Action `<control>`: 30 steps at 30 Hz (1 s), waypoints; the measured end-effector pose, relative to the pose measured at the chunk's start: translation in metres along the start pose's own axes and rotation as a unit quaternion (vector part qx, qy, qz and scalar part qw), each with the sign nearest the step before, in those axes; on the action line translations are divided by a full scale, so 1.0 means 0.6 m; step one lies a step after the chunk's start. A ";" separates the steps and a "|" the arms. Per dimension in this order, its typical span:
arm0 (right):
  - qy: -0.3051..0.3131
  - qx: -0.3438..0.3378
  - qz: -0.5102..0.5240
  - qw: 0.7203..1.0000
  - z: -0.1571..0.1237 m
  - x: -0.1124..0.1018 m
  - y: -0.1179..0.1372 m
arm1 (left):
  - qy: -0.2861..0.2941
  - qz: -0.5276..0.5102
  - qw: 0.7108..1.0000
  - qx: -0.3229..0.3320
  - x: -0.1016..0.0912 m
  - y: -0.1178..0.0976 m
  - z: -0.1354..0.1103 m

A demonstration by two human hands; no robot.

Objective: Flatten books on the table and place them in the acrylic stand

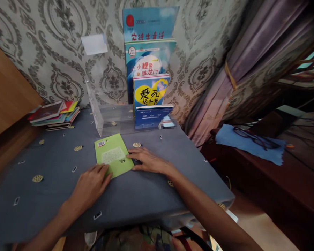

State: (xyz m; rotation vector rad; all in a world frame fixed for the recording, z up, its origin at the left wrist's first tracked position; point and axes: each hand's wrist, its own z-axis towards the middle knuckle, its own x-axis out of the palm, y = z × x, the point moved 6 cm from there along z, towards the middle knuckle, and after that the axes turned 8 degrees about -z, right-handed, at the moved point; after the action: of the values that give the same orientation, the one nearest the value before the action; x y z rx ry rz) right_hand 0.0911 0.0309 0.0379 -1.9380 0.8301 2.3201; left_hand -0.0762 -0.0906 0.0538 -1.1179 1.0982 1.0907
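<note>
A thin lime-green book [113, 164] lies on the cloth-covered table with a barcode at its upper left and a pale text block in the middle. My left hand [92, 183] grips its lower left corner, fingertips on the cover and thumb along the near edge. At the right edge, my right hand [149, 161] holds the book between fingers and thumb. Behind it stands a clear plastic book rack [115, 122]. Its right column carries several books in tiers, among them a dark blue one [153, 118] in front and a blue one with a yellow heart [150, 94].
A stack of books [56, 115] lies at the back left, near a wooden panel [10, 83]. To the right, a lower dark surface bears a blue cloth [225, 139] with glasses [253, 137] on it. A tied purple curtain [225, 80] hangs beside the table's right edge.
</note>
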 end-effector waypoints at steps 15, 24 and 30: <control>-0.005 0.024 -0.004 1.000 -0.009 0.003 0.006 | -0.087 -0.055 0.993 0.055 0.032 0.083 0.175; -0.013 0.034 0.012 0.999 -0.009 0.004 0.005 | -0.094 -0.052 0.993 0.053 0.035 0.088 0.177; -0.019 0.039 -0.003 0.999 -0.010 0.000 0.016 | -0.068 -0.032 0.996 0.037 0.026 0.079 0.172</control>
State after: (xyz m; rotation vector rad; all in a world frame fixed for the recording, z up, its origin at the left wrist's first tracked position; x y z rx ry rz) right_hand 0.0932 0.0200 0.0410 -1.8580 0.8954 2.2780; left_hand -0.1114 0.0180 0.0438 -0.9980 0.9811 1.0519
